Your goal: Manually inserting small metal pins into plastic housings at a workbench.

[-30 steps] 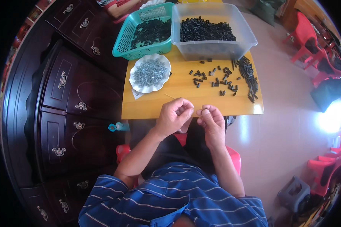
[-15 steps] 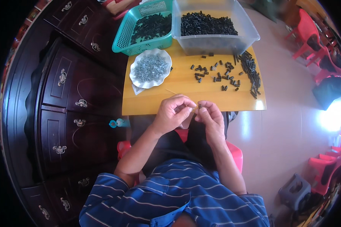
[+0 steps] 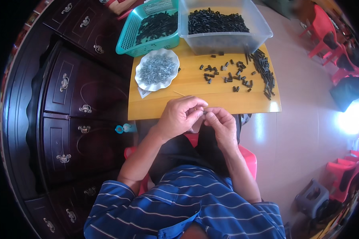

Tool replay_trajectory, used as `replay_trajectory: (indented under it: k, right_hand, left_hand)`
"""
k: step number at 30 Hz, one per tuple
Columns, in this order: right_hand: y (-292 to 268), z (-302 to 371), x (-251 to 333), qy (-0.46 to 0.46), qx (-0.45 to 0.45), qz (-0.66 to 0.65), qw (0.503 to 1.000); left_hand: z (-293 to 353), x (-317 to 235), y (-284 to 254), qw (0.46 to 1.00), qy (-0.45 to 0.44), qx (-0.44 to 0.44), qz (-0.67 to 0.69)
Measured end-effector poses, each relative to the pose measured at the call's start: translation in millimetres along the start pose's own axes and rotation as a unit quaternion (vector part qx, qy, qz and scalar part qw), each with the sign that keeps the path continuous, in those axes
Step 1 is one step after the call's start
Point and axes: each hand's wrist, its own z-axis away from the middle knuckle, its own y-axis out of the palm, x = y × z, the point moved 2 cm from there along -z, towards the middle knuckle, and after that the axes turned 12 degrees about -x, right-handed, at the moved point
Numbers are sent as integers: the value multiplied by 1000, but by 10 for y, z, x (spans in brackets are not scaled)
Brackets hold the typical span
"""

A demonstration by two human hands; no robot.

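Over the table's near edge, my left hand (image 3: 182, 116) and my right hand (image 3: 222, 122) meet at the fingertips. A small black piece (image 3: 205, 112) is pinched in my right thumb and fingers, mostly covered by them. My left thumb and forefinger press together against it; whatever they hold is too small and hidden to name. Beyond the hands, short black tube-like pieces (image 3: 238, 77) lie scattered on the wooden table (image 3: 155, 107). A white scalloped plate (image 3: 155, 89) to the left bears many small clear, bluish-grey pieces (image 3: 157, 68). A thin yellowish stick (image 3: 179, 93) rests just past my left hand.
At the table's far side stand a green perforated basket (image 3: 125, 44) and a translucent plastic bin (image 3: 227, 43), both holding black pieces. Long thin black strips (image 3: 263, 71) are piled along the right edge. A dark wooden cabinet (image 3: 103, 87) flanks the left; red chairs (image 3: 323, 28) stand right.
My left fingertips have closed in on the black piece in my right hand, so the gap between the hands is gone. The whole view has shifted slightly.
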Motion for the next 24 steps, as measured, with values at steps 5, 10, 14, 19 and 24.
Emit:
replay_trajectory:
  k: [5,10,14,19,24]
  right_hand:
    - [-49,-14,-4,67,40,-81,994]
    - [-63,-36,-8,121,64,-197,971]
    - [-81,-37,31,138,77,-218,963]
    - [-82,-25,51,147,79,-198,966]
    - [-104,-40,43,152,65,-195,967]
  left_hand:
    - [-179,71,-105,975,-116,147,116]
    - [-435,130,-104,970,-132,137,148]
    - [-851,252,51,988,19,4,-151]
    - [-1194,675,318,969,104,-20,-225]
    - [-1338,748,501,945,111,14,-308]
